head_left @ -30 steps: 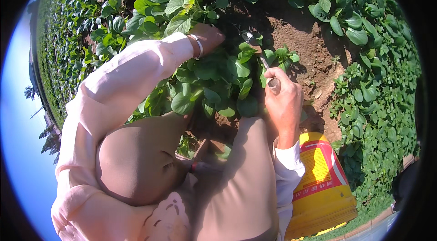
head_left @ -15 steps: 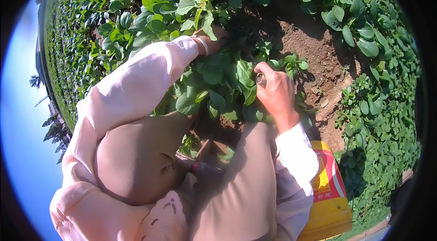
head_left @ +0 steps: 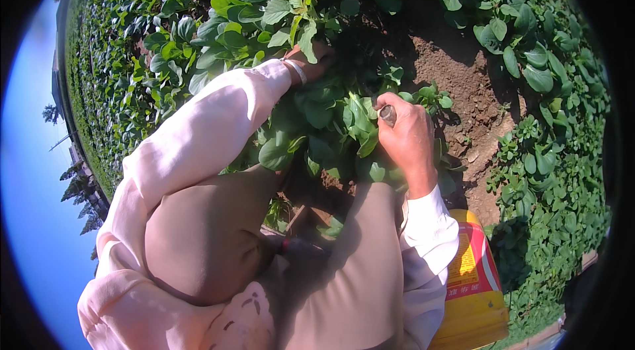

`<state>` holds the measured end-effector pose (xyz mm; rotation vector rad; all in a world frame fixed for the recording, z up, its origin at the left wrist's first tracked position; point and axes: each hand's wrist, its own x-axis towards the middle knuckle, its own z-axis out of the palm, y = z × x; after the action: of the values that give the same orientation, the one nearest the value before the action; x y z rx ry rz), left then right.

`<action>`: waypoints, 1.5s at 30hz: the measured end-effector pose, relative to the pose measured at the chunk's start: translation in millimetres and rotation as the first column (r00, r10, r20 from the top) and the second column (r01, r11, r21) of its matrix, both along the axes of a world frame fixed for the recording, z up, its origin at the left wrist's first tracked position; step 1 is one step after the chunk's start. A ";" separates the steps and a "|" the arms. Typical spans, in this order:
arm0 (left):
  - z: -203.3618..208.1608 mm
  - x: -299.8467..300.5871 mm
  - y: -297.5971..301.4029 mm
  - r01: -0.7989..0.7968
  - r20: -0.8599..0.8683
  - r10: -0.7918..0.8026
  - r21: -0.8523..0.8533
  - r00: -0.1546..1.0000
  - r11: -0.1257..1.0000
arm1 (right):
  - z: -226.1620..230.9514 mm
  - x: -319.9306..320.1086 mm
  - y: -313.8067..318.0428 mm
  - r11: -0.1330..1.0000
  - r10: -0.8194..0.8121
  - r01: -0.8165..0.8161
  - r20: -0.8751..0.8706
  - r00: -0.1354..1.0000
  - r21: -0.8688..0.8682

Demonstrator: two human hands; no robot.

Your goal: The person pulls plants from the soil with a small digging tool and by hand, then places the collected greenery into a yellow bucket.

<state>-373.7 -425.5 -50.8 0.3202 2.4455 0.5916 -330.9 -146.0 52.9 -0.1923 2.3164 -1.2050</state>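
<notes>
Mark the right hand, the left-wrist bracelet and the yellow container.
right hand (head_left: 409, 142), head view, back of the hand
bracelet (head_left: 297, 70), head view, band at the left wrist
yellow container (head_left: 477, 307), head view, its side wall

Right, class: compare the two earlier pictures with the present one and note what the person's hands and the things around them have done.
The left hand has pushed deeper into the leafy plants and is now largely hidden by leaves. The right hand has shifted little; its fist is still closed on a dark tool handle. The yellow and red bucket has stayed beside the right forearm, and the bare soil looks unchanged.
</notes>
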 end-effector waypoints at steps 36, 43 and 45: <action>44.5 -51.7 -0.5 -0.067 -0.263 -0.013 -0.294 0.965 0.953 | -20.7 -5.0 -26.7 0.967 -0.187 0.178 -0.032 0.982 -0.184; 13.0 -53.6 -34.4 0.002 -0.127 -0.028 -0.200 0.991 0.980 | -9.7 -5.4 -37.0 0.994 -0.101 0.099 -0.043 0.994 -0.049; 8.3 -53.5 -30.2 -0.003 -0.124 -0.024 -0.211 0.992 0.977 | -27.2 -9.5 -64.2 0.996 -0.088 0.088 -0.168 0.982 -0.010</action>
<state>-427.1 -455.6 -42.5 0.2904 2.5980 0.3107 -340.4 -210.2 25.8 -0.2018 2.4924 -1.2792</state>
